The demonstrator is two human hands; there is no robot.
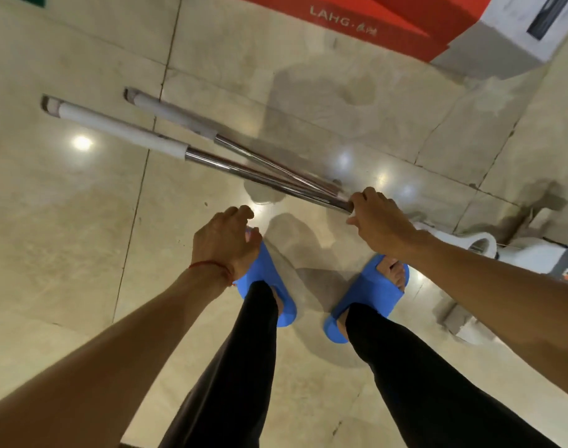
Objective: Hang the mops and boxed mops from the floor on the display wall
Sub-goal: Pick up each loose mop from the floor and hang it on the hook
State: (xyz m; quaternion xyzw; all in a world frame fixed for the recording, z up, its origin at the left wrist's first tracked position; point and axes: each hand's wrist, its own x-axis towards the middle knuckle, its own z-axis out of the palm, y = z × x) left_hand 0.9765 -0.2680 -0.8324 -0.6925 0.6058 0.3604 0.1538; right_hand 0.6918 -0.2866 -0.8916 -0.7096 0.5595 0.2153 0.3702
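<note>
Floor: glossy beige stone tiles (82,221) with thin dark grout lines; several round ceiling-light reflections show on the polish, and duller smudged patches sit ahead of the feet.
Far edge: a red boxed item (357,24) printed with pale lettering lies flat at the top of the head view, with a grey and white box (515,30) just beside it to the right.
Right edge: white plastic parts (479,245) rest on the floor near the person's right arm; their exact kind cannot be told.
Mops: two mop poles (243,166) with chrome shafts and white foam grips fan out to the left, grip ends apart, shaft ends meeting at the right hand; whether the grip ends touch the floor cannot be told.
Right hand (378,221): closed around the gathered shaft ends of both poles.
Left hand (226,240): empty, fingers loosely curled, hovering above the left foot, apart from the poles; a red thread circles the wrist.
Stance: person stands in blue slippers (369,295) and dark trousers, feet apart.
</note>
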